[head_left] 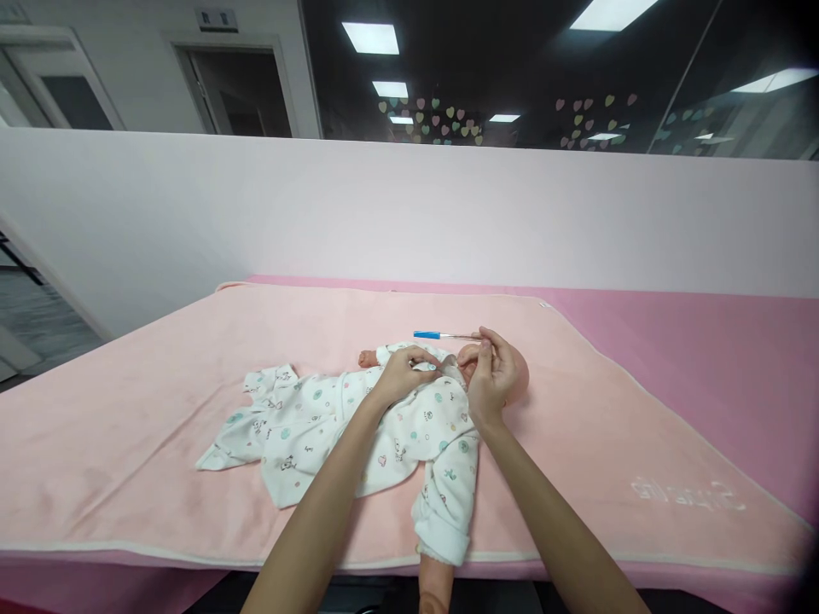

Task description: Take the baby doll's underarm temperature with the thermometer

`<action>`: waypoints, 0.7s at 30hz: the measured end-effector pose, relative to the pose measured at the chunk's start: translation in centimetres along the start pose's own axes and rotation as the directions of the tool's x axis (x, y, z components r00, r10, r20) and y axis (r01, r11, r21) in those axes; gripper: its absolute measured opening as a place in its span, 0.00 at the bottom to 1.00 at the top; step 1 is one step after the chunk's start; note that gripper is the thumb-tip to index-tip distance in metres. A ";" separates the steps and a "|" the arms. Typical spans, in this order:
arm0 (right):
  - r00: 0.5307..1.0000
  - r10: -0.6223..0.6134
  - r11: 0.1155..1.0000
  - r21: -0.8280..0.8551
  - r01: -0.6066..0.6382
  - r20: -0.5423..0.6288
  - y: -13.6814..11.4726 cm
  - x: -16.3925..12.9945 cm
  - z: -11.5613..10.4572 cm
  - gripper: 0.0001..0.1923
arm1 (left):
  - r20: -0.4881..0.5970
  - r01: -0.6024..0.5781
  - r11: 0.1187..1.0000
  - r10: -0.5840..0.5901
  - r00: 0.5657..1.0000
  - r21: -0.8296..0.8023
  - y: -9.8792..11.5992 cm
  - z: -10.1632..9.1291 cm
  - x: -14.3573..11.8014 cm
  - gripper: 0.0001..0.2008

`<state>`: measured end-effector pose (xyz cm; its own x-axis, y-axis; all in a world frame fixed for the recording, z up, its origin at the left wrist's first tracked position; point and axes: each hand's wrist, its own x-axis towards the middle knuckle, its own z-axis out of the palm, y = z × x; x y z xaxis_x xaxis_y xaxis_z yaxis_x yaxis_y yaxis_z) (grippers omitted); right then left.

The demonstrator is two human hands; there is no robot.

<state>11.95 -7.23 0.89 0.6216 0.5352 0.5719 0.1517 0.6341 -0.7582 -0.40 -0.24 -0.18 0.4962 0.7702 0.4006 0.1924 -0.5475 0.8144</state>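
Note:
A baby doll (521, 375) lies on its back, its head to the right. It wears a white patterned baby outfit (397, 426). My left hand (409, 373) is closed at the neckline, thumb and fingers pinching the collar. Beside the doll's face, my right hand (492, 379) is closed with its fingers curled. From its fingertips a slim thermometer (427, 335) with a blue end points left above the doll's chest. My right fingers partly hide the doll's face and the thermometer's other end.
A peach blanket (640, 443) with a pale edge lies under the doll, over a pink surface (723, 367). One doll arm (436, 580) reaches past the near edge. Behind stands a low white wall (409, 213), with dark glass (499, 68) above it.

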 end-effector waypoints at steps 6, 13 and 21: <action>1.000 -0.006 0.999 0.039 0.006 -0.014 -0.1 0.0 0.1 0.13 | -0.016 0.044 0.994 -0.046 0.999 -0.104 0.6 0.1 0.0 0.12; 0.998 -0.013 1.000 0.022 0.014 -0.055 -0.6 -0.2 0.0 0.13 | -0.077 0.051 0.994 -0.058 0.995 -0.094 0.2 -0.1 0.1 0.18; 0.998 -0.042 0.999 -0.023 0.041 -0.041 -1.2 0.1 -0.2 0.13 | -0.135 0.095 0.993 -0.103 0.985 -0.066 0.1 -0.3 0.0 0.25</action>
<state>11.98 -8.05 1.86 0.6461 0.4845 0.5898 0.1949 0.6424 -0.7412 -0.59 -0.17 0.00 0.3546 0.8597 0.3677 0.1822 -0.4492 0.8746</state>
